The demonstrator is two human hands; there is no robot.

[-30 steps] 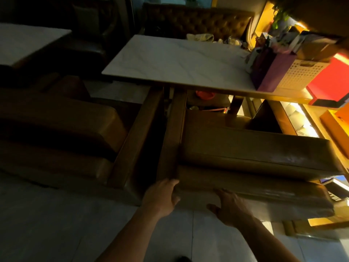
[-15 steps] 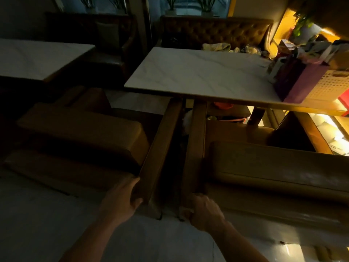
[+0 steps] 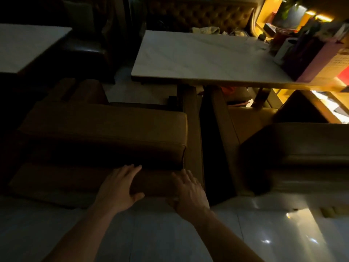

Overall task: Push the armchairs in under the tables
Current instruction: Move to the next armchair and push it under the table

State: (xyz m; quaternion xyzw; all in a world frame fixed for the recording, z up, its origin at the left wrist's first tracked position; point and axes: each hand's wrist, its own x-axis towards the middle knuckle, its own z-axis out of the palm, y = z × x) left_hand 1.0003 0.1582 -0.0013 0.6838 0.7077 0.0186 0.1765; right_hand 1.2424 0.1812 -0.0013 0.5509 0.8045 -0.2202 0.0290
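Two brown leather armchairs stand side by side with their backs toward me. The left armchair (image 3: 105,137) stands left of the white marble table (image 3: 198,57), only its right armrest reaching the table edge. My left hand (image 3: 120,186) lies flat on the lower back cushion of this chair, fingers spread, thumb under the edge. My right hand (image 3: 188,191) rests with straight fingers on the same cushion's right end. The right armchair (image 3: 294,154) has its seat tucked partly under the table.
A second white table (image 3: 22,46) stands at the far left with a dark chair behind it. A tufted bench (image 3: 200,14) lines the far side. Purple bags and boxes (image 3: 311,57) crowd the table's right end. A narrow dark gap separates the two armchairs. Glossy tiles lie underfoot.
Both hands left the right armchair's back, crossed the gap between the chairs and now rest on the left armchair's back. My view shifted left with them.
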